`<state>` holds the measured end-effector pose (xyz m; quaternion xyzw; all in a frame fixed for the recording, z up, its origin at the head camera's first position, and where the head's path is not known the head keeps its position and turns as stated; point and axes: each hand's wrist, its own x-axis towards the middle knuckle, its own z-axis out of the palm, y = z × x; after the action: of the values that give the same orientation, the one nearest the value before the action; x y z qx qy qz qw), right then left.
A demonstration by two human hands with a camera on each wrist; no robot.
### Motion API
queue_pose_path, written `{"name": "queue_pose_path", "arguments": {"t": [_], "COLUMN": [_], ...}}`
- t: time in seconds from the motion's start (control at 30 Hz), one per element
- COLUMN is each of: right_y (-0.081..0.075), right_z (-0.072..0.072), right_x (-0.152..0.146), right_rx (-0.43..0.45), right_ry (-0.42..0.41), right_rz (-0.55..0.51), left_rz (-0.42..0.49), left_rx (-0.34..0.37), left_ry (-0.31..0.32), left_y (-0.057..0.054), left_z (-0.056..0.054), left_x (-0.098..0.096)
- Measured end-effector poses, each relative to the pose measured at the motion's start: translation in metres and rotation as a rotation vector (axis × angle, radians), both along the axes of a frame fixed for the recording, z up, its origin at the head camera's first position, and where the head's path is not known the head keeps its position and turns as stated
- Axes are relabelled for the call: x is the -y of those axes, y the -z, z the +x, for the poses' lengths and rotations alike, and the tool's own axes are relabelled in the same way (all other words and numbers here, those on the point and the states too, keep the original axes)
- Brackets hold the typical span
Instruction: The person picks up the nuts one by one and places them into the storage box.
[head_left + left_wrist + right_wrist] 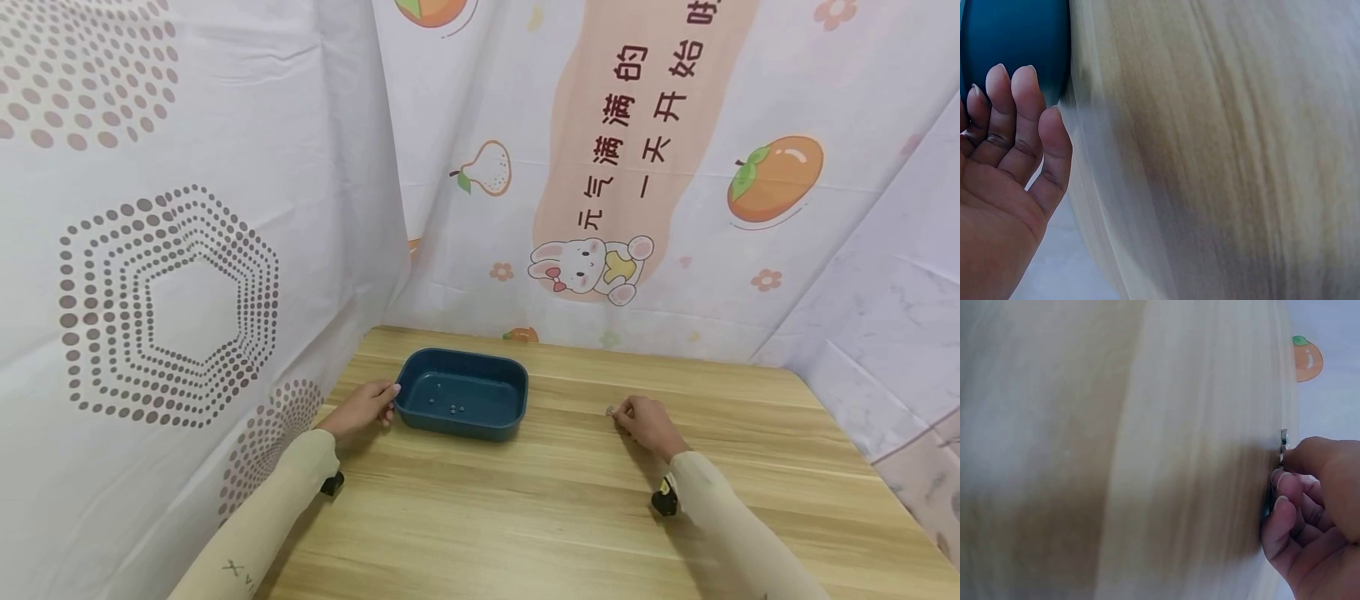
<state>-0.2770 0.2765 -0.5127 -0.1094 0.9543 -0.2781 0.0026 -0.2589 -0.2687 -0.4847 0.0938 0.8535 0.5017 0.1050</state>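
A dark blue rectangular tray point(461, 429) rests on the table, with several tiny shiny metal pieces point(453, 409) scattered on its floor. My left hand point(369, 406) holds the tray's left end, thumb at the rim and fingers under it on the outside. In the left wrist view the curled fingers point(1025, 147) lie against the blue wall; the thumb is hidden. Well to the right of the tray, my right hand point(647, 423) is low over the table. Its thumb and forefinger pinch at small silvery metal pieces point(1284, 439), nut-like but too small to tell surely.
The wood-grain table point(480, 508) reaches out in front of both arms. Printed curtains hang behind point(480, 275) and along the left side point(300, 250), close to the left forearm. A dark wrist device point(664, 498) is strapped under the right sleeve.
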Motion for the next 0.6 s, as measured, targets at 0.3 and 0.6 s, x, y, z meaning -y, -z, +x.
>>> {"name": "queue_pose_path", "arguments": {"t": [0.3,0.6], "right_y": [0.0014,0.001], "right_z": [-0.002,0.0007], "right_x": [-0.0002,0.002], "right_rx": [-0.068,-0.115], "right_ry": [-0.01,-0.011], "right_rz": [0.062,0.067], "left_rz": [0.01,0.025], "left_rx": [-0.006,-0.001], "left_ry": [0.002,0.003], "left_y": [0.0011,0.002], "left_z": [-0.0005,-0.0008], "left_x": [0.0005,0.001]}}
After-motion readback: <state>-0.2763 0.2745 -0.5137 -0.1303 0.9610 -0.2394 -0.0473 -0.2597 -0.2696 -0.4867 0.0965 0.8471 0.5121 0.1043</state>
